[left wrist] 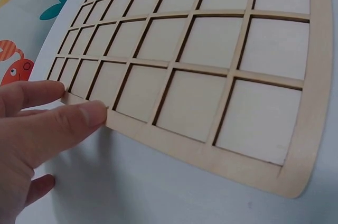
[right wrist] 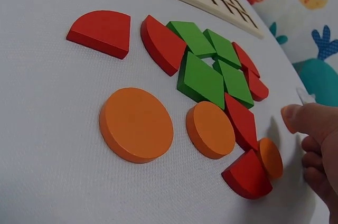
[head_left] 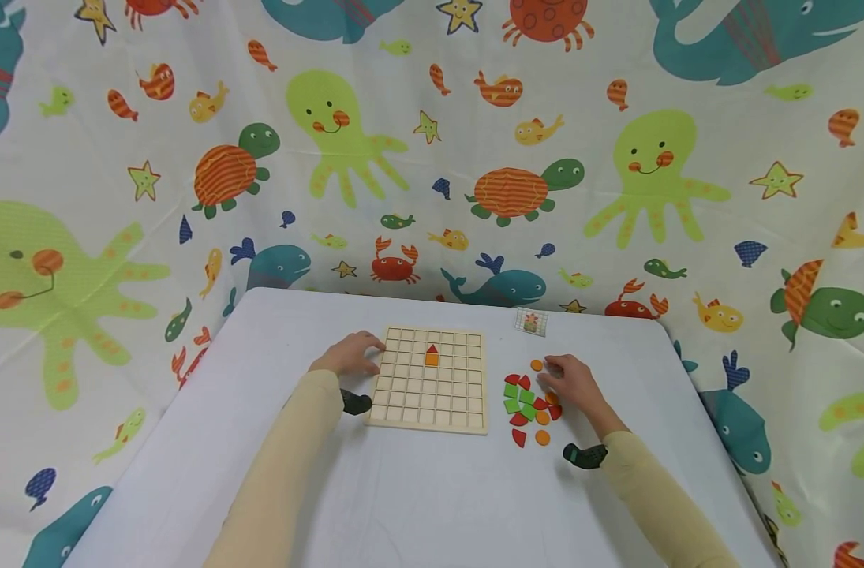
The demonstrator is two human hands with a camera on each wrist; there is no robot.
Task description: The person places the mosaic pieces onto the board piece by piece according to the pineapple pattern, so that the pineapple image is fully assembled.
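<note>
A wooden grid board [head_left: 428,427] holds a red triangle [head_left: 432,349] directly above an orange square [head_left: 432,360]. My left hand [head_left: 348,354] is at the board's left edge; in the left wrist view its thumb and a finger touch the frame [left wrist: 174,149], the fingers relaxed. To the board's right, my right hand [head_left: 575,384] pinches an orange disc [head_left: 536,365] at the tips of thumb and forefinger. Below that hand lie green diamonds [right wrist: 202,78], red rounded wedges [right wrist: 101,33] and more orange discs [right wrist: 136,124], several of them touching.
A small transparent card [head_left: 531,322] with a coloured picture and grid lies near the table's far edge, behind the loose pieces. The white tablecloth [head_left: 432,497] extends in front of the board. A curtain [head_left: 417,205] printed with sea animals hangs behind and beside the table.
</note>
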